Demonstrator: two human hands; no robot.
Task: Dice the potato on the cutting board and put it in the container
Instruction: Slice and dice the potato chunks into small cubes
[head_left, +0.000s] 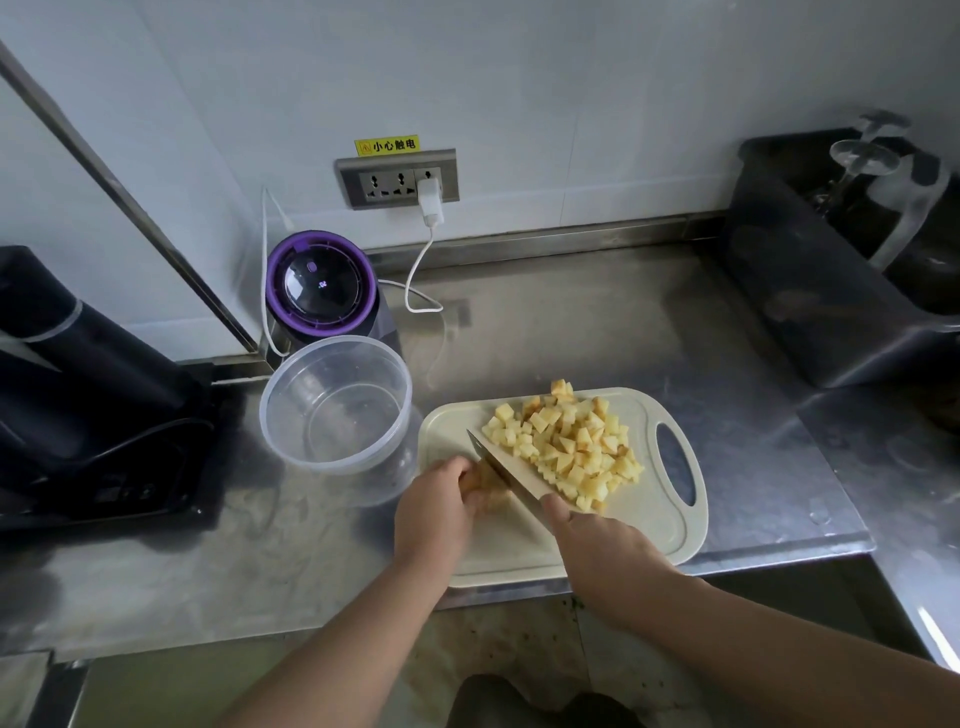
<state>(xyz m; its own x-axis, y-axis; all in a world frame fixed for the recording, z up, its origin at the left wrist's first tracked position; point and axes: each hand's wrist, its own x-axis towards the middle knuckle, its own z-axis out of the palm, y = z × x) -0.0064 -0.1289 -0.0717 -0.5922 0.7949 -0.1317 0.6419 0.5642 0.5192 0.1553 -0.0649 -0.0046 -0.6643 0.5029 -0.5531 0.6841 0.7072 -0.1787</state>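
head view: in the lower middle of the frame a pale cutting board lies on the steel tabletop, its handle hole toward the right. a heap of potato cubes covers the upper middle of the board, with a few at its far edge. the left hand sits at the board's left edge, fingers curled down over a small uncut potato piece and holding it to the board. the right hand, lower right of it, has its fingers wrapped round the handle of a knife; the handle itself is hidden in the hand. the blade runs diagonally, tip toward the upper left, between the held piece and the heap.

just left of the board stands a clear round container with no potato in it. behind that is a purple-rimmed appliance, and above it a wall socket with a white charger plugged in. a dark bin fills the upper right.
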